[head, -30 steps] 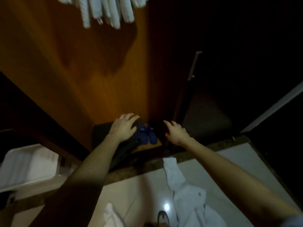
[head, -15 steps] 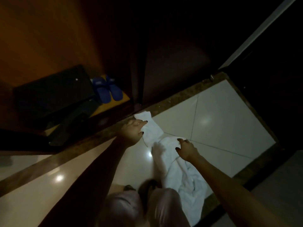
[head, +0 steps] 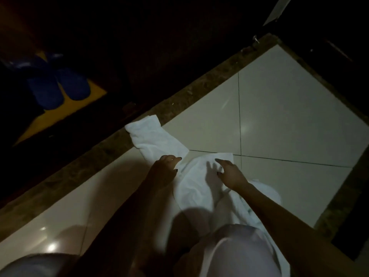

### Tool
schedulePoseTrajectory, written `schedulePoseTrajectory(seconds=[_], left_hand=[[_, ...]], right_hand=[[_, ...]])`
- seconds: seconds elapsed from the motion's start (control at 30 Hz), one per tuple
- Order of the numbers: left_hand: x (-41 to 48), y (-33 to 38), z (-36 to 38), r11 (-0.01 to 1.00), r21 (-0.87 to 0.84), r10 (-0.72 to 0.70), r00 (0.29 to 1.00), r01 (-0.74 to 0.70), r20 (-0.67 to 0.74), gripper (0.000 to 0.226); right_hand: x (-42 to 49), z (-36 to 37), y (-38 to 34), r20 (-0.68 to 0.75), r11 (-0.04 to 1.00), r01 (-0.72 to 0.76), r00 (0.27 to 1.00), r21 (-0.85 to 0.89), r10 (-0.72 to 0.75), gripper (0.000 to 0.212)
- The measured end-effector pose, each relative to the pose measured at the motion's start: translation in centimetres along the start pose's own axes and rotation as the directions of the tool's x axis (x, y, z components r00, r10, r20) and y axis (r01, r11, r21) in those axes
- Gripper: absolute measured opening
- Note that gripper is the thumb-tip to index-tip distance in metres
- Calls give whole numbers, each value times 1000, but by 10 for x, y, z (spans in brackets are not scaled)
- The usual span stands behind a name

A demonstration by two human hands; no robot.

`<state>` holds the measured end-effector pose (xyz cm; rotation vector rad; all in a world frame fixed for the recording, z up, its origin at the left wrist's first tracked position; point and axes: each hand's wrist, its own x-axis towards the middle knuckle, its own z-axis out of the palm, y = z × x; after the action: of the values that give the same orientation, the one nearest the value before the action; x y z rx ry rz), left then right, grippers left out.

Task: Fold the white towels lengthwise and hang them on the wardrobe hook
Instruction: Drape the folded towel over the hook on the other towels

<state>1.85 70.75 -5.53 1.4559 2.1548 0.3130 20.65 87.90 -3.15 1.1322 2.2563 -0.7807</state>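
A white towel point(head: 157, 137) lies crumpled on the pale tiled floor, its narrow end reaching the dark stone border by the wardrobe. The rest of the cloth runs back under my arms toward my knees. My left hand point(head: 164, 169) is at the towel's left edge with fingers curled at the cloth. My right hand point(head: 229, 171) is over the towel's middle, fingers bent down onto the fabric. The light is too dim to tell whether either hand grips the cloth. The wardrobe hook is out of view.
A pair of blue slippers point(head: 58, 84) sits on a yellow mat point(head: 65, 114) inside the dark wardrobe base at the upper left. A dark stone border point(head: 199, 90) edges the cream tiles point(head: 289, 116). My knees fill the bottom of the view.
My view has dropped from the wardrobe, where white towels hung above, down to the floor. Both hands came down from the wardrobe base to the towel on the tiles.
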Motion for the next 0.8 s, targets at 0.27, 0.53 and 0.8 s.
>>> schedulePoseTrajectory(seconds=[0.27,0.53,0.8], left_hand=[[42,-30,80,976,-31,207,961,-216,-184,36],[58,-35,97,986,-99,111,970,-135,-216,39],[73,6,26,880,-467,-74,996,90,51,27]], right_hand=[[97,63,15,-182,974,186,961,-133,-209,51],[100,75,16,-354,970,223,903,-101,-244,25],[39,-9,6,-392,896,439,813,-71,-430,13]])
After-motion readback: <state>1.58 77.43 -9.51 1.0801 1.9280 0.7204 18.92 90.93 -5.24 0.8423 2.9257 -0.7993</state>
